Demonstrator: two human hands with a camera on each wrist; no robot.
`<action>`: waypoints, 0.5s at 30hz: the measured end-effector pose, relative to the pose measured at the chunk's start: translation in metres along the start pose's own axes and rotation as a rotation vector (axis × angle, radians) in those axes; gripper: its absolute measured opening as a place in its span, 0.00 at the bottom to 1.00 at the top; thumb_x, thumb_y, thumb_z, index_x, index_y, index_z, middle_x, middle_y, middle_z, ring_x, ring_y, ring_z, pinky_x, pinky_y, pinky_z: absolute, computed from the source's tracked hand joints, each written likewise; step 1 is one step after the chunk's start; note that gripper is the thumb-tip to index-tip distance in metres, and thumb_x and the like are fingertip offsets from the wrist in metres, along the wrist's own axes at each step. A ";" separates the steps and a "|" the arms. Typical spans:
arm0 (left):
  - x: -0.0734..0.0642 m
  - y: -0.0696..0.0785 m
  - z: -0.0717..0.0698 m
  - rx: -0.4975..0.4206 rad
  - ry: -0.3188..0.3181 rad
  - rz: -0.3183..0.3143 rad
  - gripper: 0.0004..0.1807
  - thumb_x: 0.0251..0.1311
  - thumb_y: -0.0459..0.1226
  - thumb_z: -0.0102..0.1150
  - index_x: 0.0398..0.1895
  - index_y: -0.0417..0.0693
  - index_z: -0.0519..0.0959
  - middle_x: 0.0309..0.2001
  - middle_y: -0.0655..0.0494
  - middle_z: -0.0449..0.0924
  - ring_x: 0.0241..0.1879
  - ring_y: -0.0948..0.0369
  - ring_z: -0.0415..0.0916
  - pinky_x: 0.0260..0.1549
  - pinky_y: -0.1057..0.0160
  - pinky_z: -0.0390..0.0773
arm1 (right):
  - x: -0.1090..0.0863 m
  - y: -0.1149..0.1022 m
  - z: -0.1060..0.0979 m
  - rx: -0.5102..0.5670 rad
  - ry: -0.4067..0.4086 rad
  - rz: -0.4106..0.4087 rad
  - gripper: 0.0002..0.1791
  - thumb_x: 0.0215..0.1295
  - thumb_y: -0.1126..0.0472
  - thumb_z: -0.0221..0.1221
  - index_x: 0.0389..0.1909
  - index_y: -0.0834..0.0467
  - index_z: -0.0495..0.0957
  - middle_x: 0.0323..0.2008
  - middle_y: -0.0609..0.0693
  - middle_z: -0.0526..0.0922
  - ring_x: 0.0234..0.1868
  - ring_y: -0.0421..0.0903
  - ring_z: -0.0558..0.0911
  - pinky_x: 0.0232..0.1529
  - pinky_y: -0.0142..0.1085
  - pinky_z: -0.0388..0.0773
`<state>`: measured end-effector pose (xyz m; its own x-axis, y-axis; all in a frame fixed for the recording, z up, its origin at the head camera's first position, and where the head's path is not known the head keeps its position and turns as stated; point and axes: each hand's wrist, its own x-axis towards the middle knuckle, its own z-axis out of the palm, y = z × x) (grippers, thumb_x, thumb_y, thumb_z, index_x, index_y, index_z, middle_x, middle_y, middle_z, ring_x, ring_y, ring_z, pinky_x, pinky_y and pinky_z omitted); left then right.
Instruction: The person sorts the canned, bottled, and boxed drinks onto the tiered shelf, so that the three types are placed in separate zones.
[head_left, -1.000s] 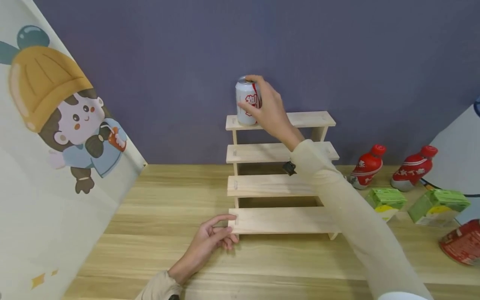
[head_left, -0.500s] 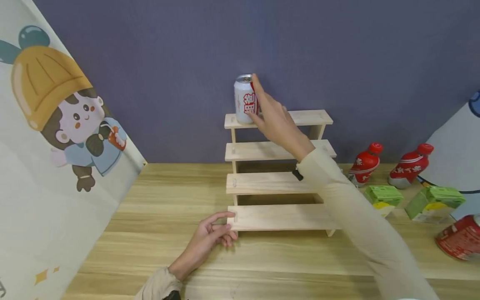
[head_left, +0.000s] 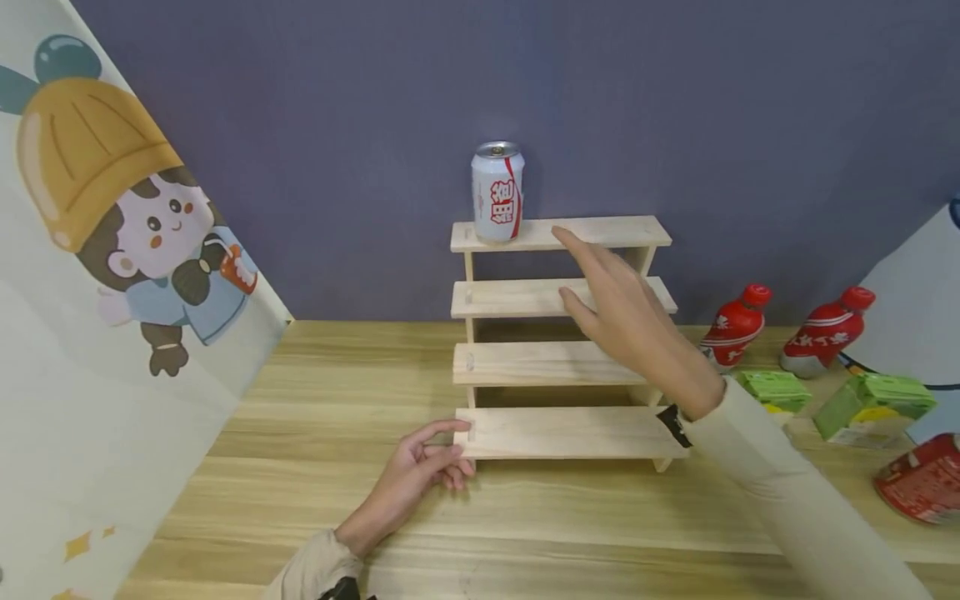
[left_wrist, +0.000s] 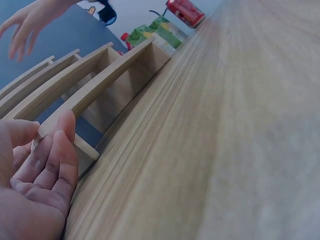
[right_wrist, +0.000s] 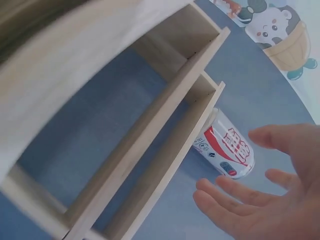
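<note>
A white soda can [head_left: 497, 196] with red lettering stands upright at the left end of the top tier of a stepped wooden rack [head_left: 555, 433]. My right hand [head_left: 630, 312] is apart from the can, lower and to its right, over the rack's upper tiers. Its fingers are spread and hold nothing, as the right wrist view shows beside the can [right_wrist: 227, 145]. With thumb and fingers, my left hand [head_left: 420, 471] pinches the left end of the rack's lowest board. The left wrist view has that hand [left_wrist: 40, 175] close up at the board's corner.
To the right of the rack stand two red bottles [head_left: 738, 321], two green drink cartons [head_left: 873, 408] and a red can [head_left: 922, 479] at the table's right. A dark wall [head_left: 337, 167] rises behind the rack. The wood-grain table [head_left: 315, 433] extends left to a decorated white panel [head_left: 60, 417].
My right hand has let go of the white soda can and drawn back down and to the right. The can stays on the top tier. My left hand keeps its place on the rack.
</note>
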<state>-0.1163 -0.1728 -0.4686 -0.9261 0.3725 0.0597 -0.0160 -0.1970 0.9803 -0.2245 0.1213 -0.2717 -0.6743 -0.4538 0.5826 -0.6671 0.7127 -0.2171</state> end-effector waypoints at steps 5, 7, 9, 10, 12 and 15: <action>-0.001 -0.001 0.000 0.000 0.001 0.001 0.24 0.72 0.34 0.54 0.67 0.36 0.67 0.35 0.45 0.87 0.30 0.59 0.83 0.32 0.65 0.84 | -0.029 0.006 -0.007 -0.026 0.030 -0.013 0.41 0.66 0.62 0.64 0.77 0.48 0.57 0.64 0.61 0.74 0.56 0.58 0.77 0.47 0.56 0.80; -0.001 -0.001 0.000 -0.002 -0.001 0.004 0.24 0.72 0.34 0.54 0.67 0.36 0.67 0.35 0.45 0.87 0.30 0.59 0.83 0.32 0.65 0.84 | -0.039 0.009 -0.010 -0.033 0.044 -0.025 0.40 0.65 0.64 0.64 0.76 0.50 0.59 0.63 0.61 0.75 0.56 0.59 0.77 0.46 0.57 0.81; 0.000 -0.001 0.000 -0.003 -0.004 0.007 0.24 0.72 0.34 0.54 0.67 0.35 0.67 0.35 0.45 0.87 0.30 0.59 0.83 0.32 0.65 0.84 | -0.049 0.011 -0.013 -0.040 0.051 -0.026 0.41 0.63 0.65 0.65 0.75 0.52 0.60 0.63 0.61 0.75 0.57 0.59 0.77 0.45 0.58 0.81; 0.000 -0.001 0.000 -0.003 -0.005 0.008 0.24 0.72 0.34 0.54 0.67 0.35 0.67 0.35 0.45 0.87 0.30 0.59 0.83 0.32 0.65 0.84 | -0.054 0.012 -0.015 -0.043 0.054 -0.026 0.41 0.62 0.65 0.66 0.75 0.52 0.61 0.63 0.62 0.75 0.58 0.60 0.77 0.46 0.58 0.81; 0.000 -0.001 0.000 -0.003 -0.007 0.009 0.23 0.72 0.34 0.54 0.67 0.35 0.67 0.35 0.45 0.87 0.30 0.59 0.83 0.32 0.65 0.84 | -0.062 0.014 -0.018 -0.049 0.055 -0.023 0.42 0.61 0.66 0.66 0.75 0.52 0.61 0.63 0.61 0.75 0.59 0.60 0.77 0.47 0.59 0.81; 0.000 0.000 0.000 -0.002 -0.011 0.009 0.23 0.72 0.34 0.53 0.67 0.35 0.66 0.35 0.44 0.87 0.30 0.59 0.82 0.32 0.65 0.84 | -0.075 0.017 -0.023 -0.062 0.069 -0.015 0.42 0.59 0.67 0.67 0.74 0.52 0.62 0.62 0.61 0.76 0.60 0.61 0.76 0.50 0.61 0.79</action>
<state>-0.1162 -0.1727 -0.4682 -0.9221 0.3805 0.0706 -0.0086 -0.2025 0.9792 -0.1779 0.1794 -0.3008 -0.6399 -0.4280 0.6382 -0.6545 0.7387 -0.1608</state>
